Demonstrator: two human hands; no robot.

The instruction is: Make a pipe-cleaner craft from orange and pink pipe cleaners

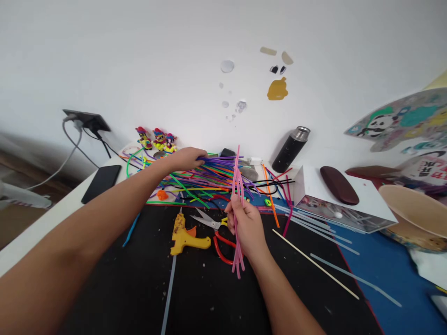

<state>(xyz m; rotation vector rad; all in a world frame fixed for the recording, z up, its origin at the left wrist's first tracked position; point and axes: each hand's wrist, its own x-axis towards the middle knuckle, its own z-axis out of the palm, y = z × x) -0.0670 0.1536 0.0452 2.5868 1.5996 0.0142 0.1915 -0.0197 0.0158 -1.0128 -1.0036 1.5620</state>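
Several pink pipe cleaners [239, 232] stand nearly upright in my right hand [246, 218], which is closed around their middle. Farther back, my left hand [188, 159] reaches over a heap of multicoloured pipe cleaners [213, 179]. Its curled fingers are on the ends of some purple pipe cleaners [220, 161], though the fingertips are partly hidden. Below the heap lies a pair of scissors [211, 223] with its blades apart and red handles, partly behind the pink bundle. To their left is a yellow hot glue gun [185, 237] with a glue stick [169, 293] behind it.
A black flask [289, 149] and a white box [342, 195] with a dark red case [338, 185] stand at the back right. Clear glue sticks [321, 228] and a thin wooden stick [314, 263] lie at right. Small figures [157, 138] and a phone [101, 184] sit left.
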